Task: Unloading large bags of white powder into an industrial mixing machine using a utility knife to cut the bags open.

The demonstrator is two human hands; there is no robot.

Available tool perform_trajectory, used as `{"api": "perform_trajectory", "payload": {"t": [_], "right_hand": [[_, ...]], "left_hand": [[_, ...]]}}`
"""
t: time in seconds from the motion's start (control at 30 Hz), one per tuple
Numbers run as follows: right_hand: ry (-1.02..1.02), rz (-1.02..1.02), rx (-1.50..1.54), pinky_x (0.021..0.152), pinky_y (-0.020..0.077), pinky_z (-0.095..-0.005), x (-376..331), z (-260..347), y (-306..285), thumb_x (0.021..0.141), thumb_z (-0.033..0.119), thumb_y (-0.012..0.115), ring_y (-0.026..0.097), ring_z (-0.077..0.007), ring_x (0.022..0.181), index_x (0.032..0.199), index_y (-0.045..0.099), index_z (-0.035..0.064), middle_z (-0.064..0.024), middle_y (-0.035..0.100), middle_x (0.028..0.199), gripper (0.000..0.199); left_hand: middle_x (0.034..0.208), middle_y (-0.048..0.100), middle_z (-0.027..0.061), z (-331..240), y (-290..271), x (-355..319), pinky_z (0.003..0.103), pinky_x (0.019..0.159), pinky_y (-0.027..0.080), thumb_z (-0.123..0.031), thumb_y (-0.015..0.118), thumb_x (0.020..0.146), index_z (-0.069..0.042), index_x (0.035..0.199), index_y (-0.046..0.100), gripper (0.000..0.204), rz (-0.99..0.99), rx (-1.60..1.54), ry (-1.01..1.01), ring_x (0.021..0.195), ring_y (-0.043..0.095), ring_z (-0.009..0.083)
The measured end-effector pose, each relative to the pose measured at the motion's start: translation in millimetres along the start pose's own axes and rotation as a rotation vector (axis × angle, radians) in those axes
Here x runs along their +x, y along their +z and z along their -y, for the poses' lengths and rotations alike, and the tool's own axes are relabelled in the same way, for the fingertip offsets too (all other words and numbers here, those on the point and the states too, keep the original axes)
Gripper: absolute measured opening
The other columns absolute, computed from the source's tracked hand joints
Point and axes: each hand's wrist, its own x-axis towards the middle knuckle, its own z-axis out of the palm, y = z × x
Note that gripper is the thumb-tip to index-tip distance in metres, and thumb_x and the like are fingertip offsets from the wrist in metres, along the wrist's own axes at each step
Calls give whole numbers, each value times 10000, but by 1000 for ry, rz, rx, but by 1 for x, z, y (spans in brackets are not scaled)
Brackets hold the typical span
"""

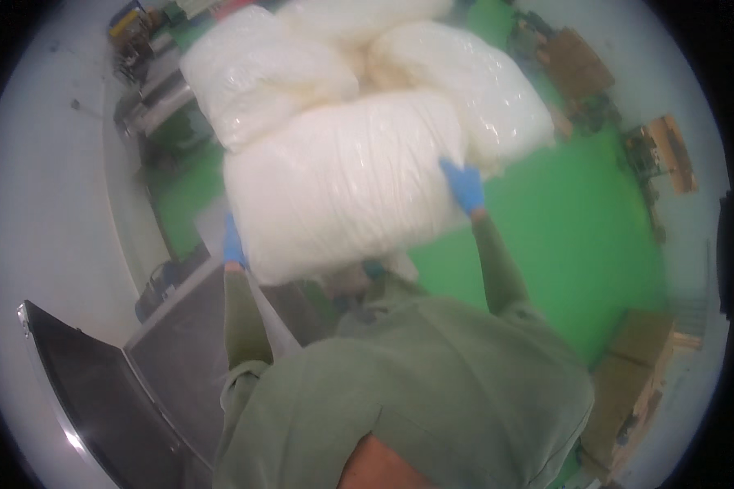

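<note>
A large, stuffed white plastic sack [347,183] lies in front of me, its wrapping shiny and creased. At its left side is my left hand [233,243] in a blue glove, the fingers partly hidden by the sack. My right hand [465,186], also blue-gloved, clasps the sack's right edge with its fingers on the white wrapping. The sack is held between both hands. Behind it sit other full sacks: one at the far left [265,73], one at the far right [465,85] and one at the back [359,18].
Green floor [579,220] stretches to the right. A dark open panel with a metal edge [98,391] stands at the lower left, beside a grey surface [179,350]. Brown cardboard [628,367] is at the lower right, and brown boxes [575,61] stand farther back along the wall.
</note>
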Motion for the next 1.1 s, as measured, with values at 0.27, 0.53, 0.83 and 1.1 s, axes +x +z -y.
{"api": "perform_trajectory", "payload": {"t": [0.27,0.53,0.83,1.1], "right_hand": [[623,-79,423,683,460,-355,-79,73,-22,719,312,687,612,-243,755,941,605,-81,-200,637,849,459],[395,-188,128,689,454,-308,-2,27,2,721,261,679,560,-173,762,1005,577,-78,-118,611,878,454],[459,98,416,701,433,-306,-52,136,-17,661,80,598,530,-186,759,876,569,-66,-79,578,841,261],[-166,508,99,690,435,-335,-77,228,34,687,107,597,543,-192,762,882,572,-69,-153,595,793,265]], "left_hand": [[931,620,114,16,-111,84,311,751,476,-310,417,899,-9,1147,500,399,148,1775,650,776,596,209],[911,616,128,50,-66,71,302,727,481,-291,426,895,-17,1154,492,383,-85,1400,646,754,593,197],[892,612,142,120,-75,-118,293,703,486,-272,435,891,-25,1161,483,368,-391,923,438,732,590,185],[909,596,136,326,-104,-326,285,715,480,-254,418,904,-8,1147,465,350,-985,-292,175,767,582,161]]}}
